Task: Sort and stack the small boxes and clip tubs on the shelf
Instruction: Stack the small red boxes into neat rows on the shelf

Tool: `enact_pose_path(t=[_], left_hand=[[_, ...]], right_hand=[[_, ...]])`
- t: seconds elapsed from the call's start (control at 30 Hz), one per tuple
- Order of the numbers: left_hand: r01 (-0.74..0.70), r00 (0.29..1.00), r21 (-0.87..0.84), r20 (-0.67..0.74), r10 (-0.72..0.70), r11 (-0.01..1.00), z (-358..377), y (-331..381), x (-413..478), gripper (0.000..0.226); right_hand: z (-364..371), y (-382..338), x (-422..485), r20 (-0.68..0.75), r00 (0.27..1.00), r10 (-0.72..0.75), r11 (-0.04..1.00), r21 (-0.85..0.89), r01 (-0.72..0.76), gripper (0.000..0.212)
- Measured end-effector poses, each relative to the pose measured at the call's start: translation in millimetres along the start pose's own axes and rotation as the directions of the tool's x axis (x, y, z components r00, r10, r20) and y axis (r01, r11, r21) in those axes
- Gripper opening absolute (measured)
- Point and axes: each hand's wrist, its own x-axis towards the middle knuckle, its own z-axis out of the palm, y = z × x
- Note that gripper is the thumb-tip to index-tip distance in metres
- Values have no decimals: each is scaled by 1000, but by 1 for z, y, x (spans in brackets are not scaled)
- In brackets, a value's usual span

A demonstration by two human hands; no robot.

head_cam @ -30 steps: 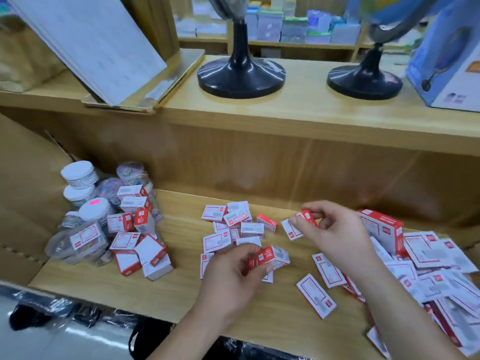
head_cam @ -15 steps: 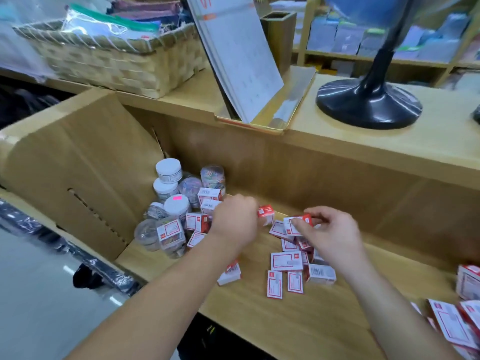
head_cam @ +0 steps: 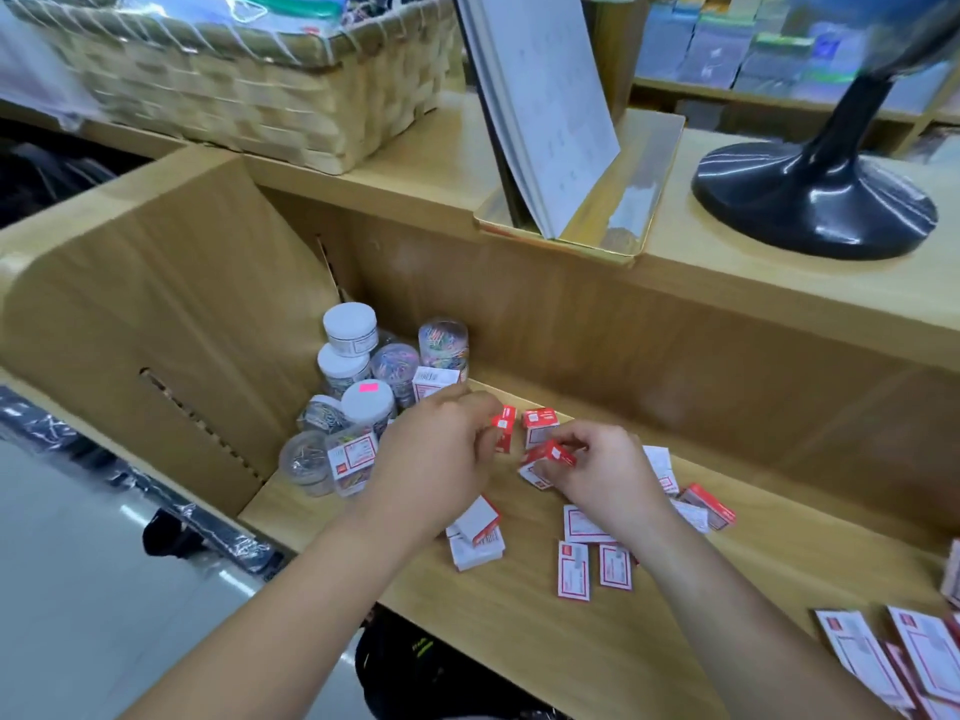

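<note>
Bringing two small boxes together beside the clip tubs

Left of both grips, the clip tubs (head_cam: 358, 387) sit bunched together: clear round plastic, white lids, coloured clips inside. The left hand (head_cam: 441, 459) has come back from the tubs and now pinches the left box (head_cam: 504, 426) at its fingertips, on edge. Between the grips, the upright box (head_cam: 539, 427) stands on the smooth wooden shelf (head_cam: 519, 641). The right hand (head_cam: 605, 472) has closed in too, pinching the tilted box (head_cam: 551, 453). Looks like a stack is starting, with most of the sorting left. Below and right of the right grip, loose boxes (head_cam: 574, 570) lie flat: thin glossy card, red-and-white, sharp corners, probably light and slippery.
</note>
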Motion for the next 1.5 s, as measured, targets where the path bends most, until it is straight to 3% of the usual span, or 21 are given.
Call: enact_pose_path(t=[0.13,0.23,0.3,0.43,0.53,0.6,0.73,0.83,0.9,0.97,1.17,1.3,1.4,1.5], left_hand=[[31,1000,-115,4,-31,993,6,0,-15,14],[2,1000,-176,25,2,984,15,13,-21,14],[-28,992,-203,116,52,979,30,27,-17,20],[-191,909,-66,364,202,979,73,49,8,38],[-256,857,96,482,180,962,92,59,35,61],[-317,828,193,535,171,929,101,61,49,63],[-284,840,213,526,135,935,103,61,54,33],[-227,909,131,384,161,965,90,62,47,26],[-209,937,39,294,189,977,82,62,38,21],[-190,939,-23,289,188,982,76,64,29,19],[-136,939,-64,311,149,989,75,63,-6,20],[-61,952,-269,273,137,961,71,81,-32,30],[-79,905,-335,371,208,939,81,106,-55,31],[-149,812,-197,534,233,969,105,137,-70,34]], right_hand=[[-1,-3,0,25,1000,9,996,87,-12,17],[-32,18,-11,-138,987,85,977,205,-55,13],[-58,42,-27,-269,957,104,985,158,-63,12],[-77,85,-58,-301,938,169,983,119,-139,16],[-69,110,-73,-241,964,110,987,139,-77,26],[-63,119,-79,-253,966,54,989,149,-17,31],[-60,133,-85,-264,964,24,987,161,20,44],[-68,132,-82,-216,973,75,989,139,-46,55],[-71,131,-75,-217,971,100,992,100,-79,54],[-70,134,-67,-245,962,124,991,81,-107,46],[-75,128,-71,-288,900,328,916,328,-229,27],[-85,116,-92,-300,885,357,872,446,-201,26],[-95,116,-114,-312,887,341,901,378,-213,21],[-109,125,-139,-377,858,349,932,235,-276,20]])
